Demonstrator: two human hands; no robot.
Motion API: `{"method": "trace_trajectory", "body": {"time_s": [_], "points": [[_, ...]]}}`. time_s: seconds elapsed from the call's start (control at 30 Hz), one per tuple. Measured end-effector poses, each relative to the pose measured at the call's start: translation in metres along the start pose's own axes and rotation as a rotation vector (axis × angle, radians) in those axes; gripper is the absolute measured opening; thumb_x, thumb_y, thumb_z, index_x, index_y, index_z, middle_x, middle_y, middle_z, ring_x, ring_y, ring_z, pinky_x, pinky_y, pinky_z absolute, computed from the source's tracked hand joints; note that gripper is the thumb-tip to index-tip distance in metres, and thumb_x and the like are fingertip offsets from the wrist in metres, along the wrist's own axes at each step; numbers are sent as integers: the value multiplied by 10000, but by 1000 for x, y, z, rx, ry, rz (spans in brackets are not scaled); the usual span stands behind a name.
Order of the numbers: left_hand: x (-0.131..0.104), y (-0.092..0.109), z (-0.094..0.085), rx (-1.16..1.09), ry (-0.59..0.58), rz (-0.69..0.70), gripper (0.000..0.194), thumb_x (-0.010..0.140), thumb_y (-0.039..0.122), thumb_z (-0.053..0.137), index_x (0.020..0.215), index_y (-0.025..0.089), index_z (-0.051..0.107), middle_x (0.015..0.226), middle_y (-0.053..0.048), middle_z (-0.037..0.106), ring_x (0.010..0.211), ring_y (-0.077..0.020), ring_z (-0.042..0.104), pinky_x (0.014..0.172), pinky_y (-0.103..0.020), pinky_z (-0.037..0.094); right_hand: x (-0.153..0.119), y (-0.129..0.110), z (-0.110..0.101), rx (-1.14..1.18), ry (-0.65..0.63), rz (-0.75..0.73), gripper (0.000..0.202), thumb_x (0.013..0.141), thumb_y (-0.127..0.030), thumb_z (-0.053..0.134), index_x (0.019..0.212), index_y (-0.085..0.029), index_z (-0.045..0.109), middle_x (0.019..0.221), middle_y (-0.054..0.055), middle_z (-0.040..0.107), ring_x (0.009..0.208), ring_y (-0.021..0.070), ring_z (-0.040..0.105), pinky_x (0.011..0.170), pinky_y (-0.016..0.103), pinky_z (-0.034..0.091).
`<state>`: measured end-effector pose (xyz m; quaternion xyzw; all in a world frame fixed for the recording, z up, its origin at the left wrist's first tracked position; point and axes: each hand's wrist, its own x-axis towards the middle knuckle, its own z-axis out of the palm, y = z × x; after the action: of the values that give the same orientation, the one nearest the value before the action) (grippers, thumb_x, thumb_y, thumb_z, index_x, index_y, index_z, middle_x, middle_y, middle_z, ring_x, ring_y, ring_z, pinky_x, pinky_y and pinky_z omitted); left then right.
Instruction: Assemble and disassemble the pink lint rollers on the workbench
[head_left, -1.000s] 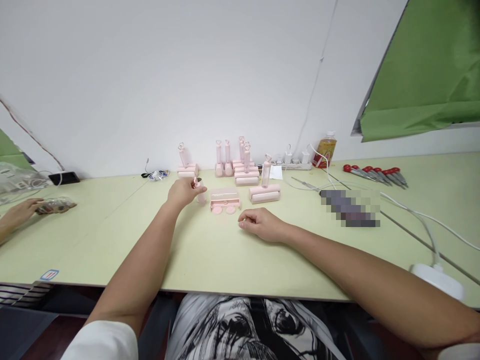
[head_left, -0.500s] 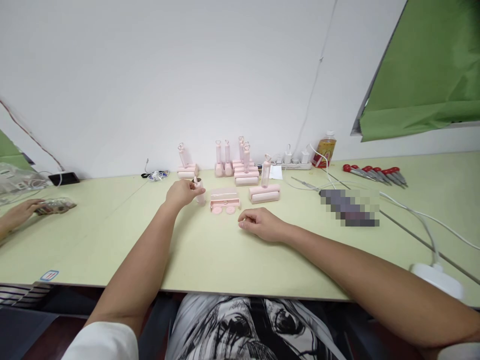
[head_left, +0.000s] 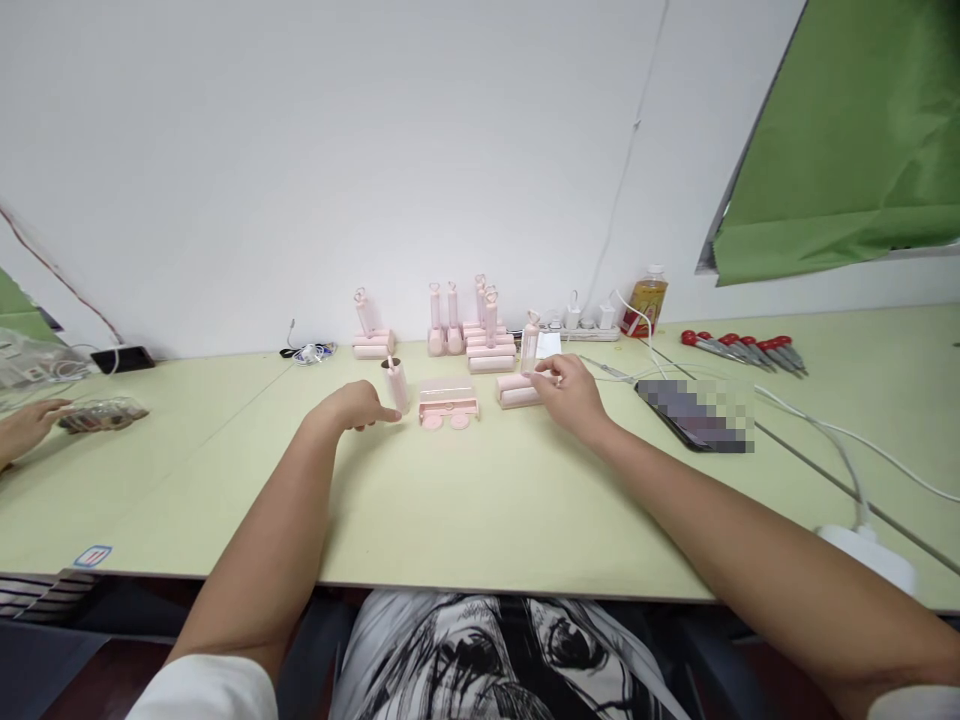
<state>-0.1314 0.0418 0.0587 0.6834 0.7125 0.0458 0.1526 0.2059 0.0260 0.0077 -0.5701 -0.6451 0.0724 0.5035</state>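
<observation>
1 pale pink roller [head_left: 514, 393] lies level under its upright, translucent handle [head_left: 529, 352].

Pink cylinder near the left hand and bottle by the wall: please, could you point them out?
Pink cylinder [head_left: 399, 391]: head view, middle of its side.
Bottle [head_left: 646, 302]: head view, middle of its body.

On the table [head_left: 480, 520], case [head_left: 448, 408] between cylinder [head_left: 397, 388] at left and roller [head_left: 516, 398] at right
</observation>
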Motion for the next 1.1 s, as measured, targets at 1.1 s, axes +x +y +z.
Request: {"method": "trace_trajectory", "body": {"time_s": [1.1], "points": [[-32, 75, 53, -1009, -31, 732, 418, 692, 487, 734, 927, 147, 674, 621, 1, 576, 456, -72, 443, 437, -217, 331, -36, -31, 1, 590, -426, -158, 744, 706, -570, 701, 1267, -251, 332, 965, 53, 613, 847, 212, 608, 751, 330, 472]]}}
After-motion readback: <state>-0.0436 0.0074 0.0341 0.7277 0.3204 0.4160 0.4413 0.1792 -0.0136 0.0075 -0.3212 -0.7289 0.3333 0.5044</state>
